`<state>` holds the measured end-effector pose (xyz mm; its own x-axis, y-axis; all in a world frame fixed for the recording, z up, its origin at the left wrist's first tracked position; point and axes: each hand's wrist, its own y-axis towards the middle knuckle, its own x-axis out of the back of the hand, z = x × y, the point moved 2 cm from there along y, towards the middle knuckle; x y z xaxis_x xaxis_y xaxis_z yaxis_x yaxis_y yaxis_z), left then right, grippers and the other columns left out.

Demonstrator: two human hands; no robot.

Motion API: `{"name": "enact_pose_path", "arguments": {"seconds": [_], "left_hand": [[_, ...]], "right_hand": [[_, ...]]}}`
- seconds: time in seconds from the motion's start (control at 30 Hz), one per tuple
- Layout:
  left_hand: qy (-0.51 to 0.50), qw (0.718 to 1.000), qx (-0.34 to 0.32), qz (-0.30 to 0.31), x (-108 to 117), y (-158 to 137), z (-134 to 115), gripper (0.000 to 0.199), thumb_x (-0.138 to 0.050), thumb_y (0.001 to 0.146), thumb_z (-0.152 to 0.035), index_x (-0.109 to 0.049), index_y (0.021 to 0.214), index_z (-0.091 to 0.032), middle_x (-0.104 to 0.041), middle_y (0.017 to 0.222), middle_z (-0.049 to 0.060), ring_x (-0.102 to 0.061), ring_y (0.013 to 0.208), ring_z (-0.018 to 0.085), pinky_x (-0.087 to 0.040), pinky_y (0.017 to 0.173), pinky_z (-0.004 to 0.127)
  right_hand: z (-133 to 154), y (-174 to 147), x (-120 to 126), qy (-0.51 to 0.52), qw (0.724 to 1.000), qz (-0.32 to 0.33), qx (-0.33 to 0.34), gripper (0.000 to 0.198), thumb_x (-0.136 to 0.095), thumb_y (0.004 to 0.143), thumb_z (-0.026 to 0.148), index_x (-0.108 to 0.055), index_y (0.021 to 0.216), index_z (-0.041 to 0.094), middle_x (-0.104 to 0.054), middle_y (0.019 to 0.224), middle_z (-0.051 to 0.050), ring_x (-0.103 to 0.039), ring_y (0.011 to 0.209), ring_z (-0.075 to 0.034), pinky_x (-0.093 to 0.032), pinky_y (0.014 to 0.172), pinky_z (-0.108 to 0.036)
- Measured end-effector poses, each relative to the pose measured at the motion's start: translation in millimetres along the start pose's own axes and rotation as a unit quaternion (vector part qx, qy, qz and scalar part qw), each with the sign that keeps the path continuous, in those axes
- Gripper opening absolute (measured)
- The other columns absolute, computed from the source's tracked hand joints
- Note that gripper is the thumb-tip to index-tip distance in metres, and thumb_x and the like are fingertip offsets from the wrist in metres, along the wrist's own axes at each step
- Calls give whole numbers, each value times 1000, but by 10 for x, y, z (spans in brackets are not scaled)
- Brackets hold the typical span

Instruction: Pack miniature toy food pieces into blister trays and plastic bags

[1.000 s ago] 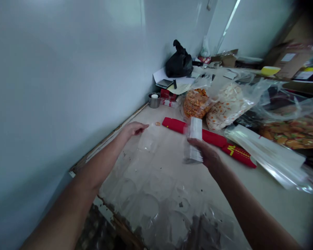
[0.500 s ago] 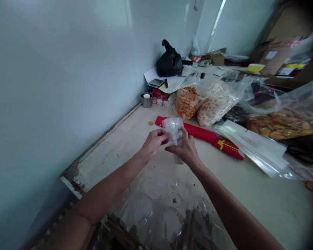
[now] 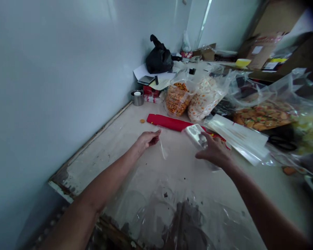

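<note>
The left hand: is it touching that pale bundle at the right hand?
Apart. The head view shows it: a strip of tabletop is visible between the left hand and the pale bundle at the right hand.

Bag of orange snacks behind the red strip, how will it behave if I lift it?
The bag of orange snacks will probably sag, since its clear plastic looks thin and wrinkled. The small pieces inside may shift. Lifting could nudge the pale bag beside it.
</note>
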<state>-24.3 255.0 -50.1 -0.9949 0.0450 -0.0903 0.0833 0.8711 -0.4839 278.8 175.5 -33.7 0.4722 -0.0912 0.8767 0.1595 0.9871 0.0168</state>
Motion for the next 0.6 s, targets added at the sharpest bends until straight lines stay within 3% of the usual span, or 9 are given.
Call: {"name": "enact_pose_path", "arguments": {"seconds": [0.1,0.2,0.23,0.3,0.37,0.4,0.43,0.5,0.6], "left_hand": [[95,994,-47,-39,77,-24,-51,39,-84,75,-42,-57,63,-17,-59,62,2,-57,61,14,-45,63,27],[199,967,-128,-94,157,-150,-73,30,-89,68,-35,-65,76,-18,-67,86,8,-64,96,26,-46,79,31],[273,939,-174,-119,189,-217,-70,28,-88,70,-33,-68,84,-19,-67,97,10,-60,108,30,-45,85,33],[463,833,-255,-161,261,-366,-33,29,-80,79,-34,-70,102,-21,-64,114,14,-53,120,34,-43,93,39],[622,710,-283,-171,364,-494,42,34,-68,88,-32,-66,120,-21,-61,122,18,-52,118,36,-42,92,44],[664,675,-276,-164,438,-539,84,38,-64,90,-28,-63,126,-20,-61,124,19,-52,117,37,-43,90,45],[691,656,-265,-149,521,-572,121,42,-59,91,-24,-59,132,-18,-60,125,20,-53,115,37,-43,88,46],[718,645,-237,-113,701,-611,176,48,-51,91,-17,-54,139,-14,-61,123,21,-55,110,37,-43,85,46],[730,648,-201,-87,949,-641,202,52,-41,93,-13,-49,144,-11,-63,120,21,-58,105,36,-42,81,46]], "right_hand": [[-285,-126,83,-125,992,-2,-8,112,-94,42,45,-52,145,32,-57,128,-22,-49,118,-57,-40,86,-71],[-79,-88,149,-117,989,-47,71,106,-89,52,62,-52,146,29,-54,137,-24,-48,122,-56,-39,90,-69],[113,-6,147,-85,987,-70,117,92,-82,64,64,-54,144,28,-56,136,-21,-50,122,-51,-41,93,-65],[635,262,46,3,974,-78,215,53,-62,89,54,-62,136,28,-66,124,-14,-60,114,-39,-45,94,-52],[1241,623,-217,69,953,-22,295,34,-47,99,38,-73,116,26,-73,109,-8,-66,102,-30,-47,91,-42],[1538,809,-402,62,938,20,341,33,-45,100,32,-74,113,24,-73,110,-7,-65,104,-28,-47,93,-39],[1807,988,-605,31,923,56,380,34,-44,99,25,-74,115,21,-72,115,-8,-64,107,-26,-46,95,-36],[2214,1305,-1017,-54,896,112,427,36,-47,94,15,-72,120,17,-67,123,-13,-61,113,-27,-45,96,-36],[2497,1645,-1482,-111,876,149,446,30,-53,87,12,-74,110,11,-66,122,-20,-59,113,-31,-43,97,-39]]}}
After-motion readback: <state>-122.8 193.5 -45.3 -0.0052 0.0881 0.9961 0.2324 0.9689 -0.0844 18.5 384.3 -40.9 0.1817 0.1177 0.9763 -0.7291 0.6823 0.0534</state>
